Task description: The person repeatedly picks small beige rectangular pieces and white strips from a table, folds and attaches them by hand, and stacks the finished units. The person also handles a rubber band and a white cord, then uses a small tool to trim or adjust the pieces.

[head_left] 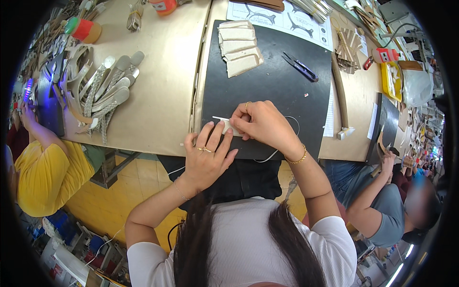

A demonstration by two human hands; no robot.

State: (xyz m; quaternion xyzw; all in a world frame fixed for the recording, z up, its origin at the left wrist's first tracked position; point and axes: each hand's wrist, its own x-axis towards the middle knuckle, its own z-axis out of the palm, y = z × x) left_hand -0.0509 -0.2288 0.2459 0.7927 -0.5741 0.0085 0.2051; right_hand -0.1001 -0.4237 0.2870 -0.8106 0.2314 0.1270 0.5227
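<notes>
A small white piece point(233, 128) with a thin straight edge lies near the front of the black mat point(282, 91). The fingers of my left hand point(206, 153) are stretched and spread, their tips touching its left side. My right hand point(263, 122) is closed in a pinch at the piece's right side and hides part of it. Just what sits between those fingertips is partly covered. Beside my right wrist a thin white cord point(297, 125) loops across the mat. Farther back are overlapping beige folded pieces point(239, 45) and dark-handled thread snips point(302, 68).
Grey and braided straps point(107, 88) are heaped on the left table. A hammer point(340, 95) lies right of the mat, near brown strips point(348, 50) and a yellow tray point(391, 81). Co-workers sit on both sides, one in a yellow top point(52, 167), one in grey-blue point(389, 210).
</notes>
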